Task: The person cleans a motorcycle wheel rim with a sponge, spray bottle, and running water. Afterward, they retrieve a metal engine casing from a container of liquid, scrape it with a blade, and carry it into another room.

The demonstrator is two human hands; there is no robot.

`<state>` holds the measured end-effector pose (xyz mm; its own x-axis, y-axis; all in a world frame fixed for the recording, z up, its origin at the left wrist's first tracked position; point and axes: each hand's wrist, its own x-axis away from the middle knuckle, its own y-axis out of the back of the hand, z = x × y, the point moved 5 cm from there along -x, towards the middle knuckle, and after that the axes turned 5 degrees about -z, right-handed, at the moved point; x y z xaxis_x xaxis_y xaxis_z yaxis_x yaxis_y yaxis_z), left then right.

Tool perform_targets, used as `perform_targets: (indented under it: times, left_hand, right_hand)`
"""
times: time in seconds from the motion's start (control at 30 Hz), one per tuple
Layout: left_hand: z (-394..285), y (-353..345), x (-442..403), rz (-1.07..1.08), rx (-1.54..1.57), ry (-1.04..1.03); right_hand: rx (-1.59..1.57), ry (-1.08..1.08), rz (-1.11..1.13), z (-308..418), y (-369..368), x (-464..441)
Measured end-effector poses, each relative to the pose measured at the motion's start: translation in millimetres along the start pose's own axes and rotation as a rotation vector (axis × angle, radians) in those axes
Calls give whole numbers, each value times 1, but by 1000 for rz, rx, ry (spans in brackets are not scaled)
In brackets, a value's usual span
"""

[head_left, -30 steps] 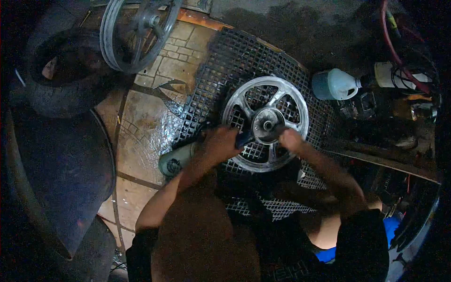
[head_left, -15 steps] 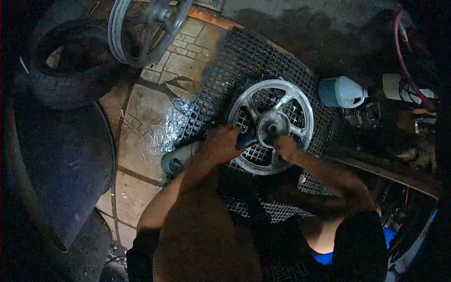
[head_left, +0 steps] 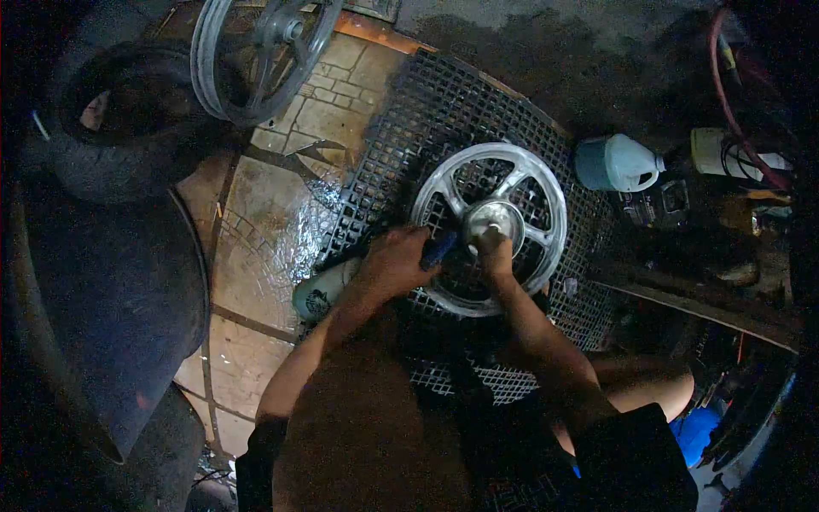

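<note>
A silver spoked wheel rim lies flat on a black grid mat in the middle of the view. My left hand is at the rim's left side, its fingers closed around a small dark blue object whose kind I cannot make out. Over the lower part of the round hub is my right hand, closed in a fist. Whatever it grips, if anything, is hidden by the fingers. A greenish bottle with a dark print lies beside my left forearm.
The grid mat covers wet stone-patterned tiles. A second wheel rim and a tyre stand upper left. A pale blue jug, a red hose and a wooden edge are at right.
My right hand has moved left and inward, from the hub's lower right edge to its lower middle, and the forearm has swung left. My left hand has shifted slightly; more of the blue object shows.
</note>
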<state>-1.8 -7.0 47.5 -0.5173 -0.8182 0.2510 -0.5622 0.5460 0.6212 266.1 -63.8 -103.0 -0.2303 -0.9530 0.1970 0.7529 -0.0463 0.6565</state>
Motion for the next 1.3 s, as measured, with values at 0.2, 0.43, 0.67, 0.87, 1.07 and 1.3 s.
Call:
perform_targets:
  times: [0.2, 0.43, 0.67, 0.87, 1.07, 1.3]
  left_hand:
    - [-8, 13, 1, -35, 17, -48]
    - [-4, 10, 3, -55, 30, -18]
    - [2, 6, 0, -70, 48, -64]
    - [-7, -9, -4, 14, -69, -85]
    - [-17, -17, -6, 126, -42, -77]
    - [-21, -14, -4, 144, -92, -106]
  right_hand:
    - [462, 249, 465, 85, 72, 1]
    - [733, 1051, 512, 54, 57, -19]
    - [957, 751, 496, 2, 58, -37]
    - [399, 7, 165, 18, 63, 5]
    - [244, -596, -72, -1, 49, 19]
    - [104, -419, -25, 32, 14, 6]
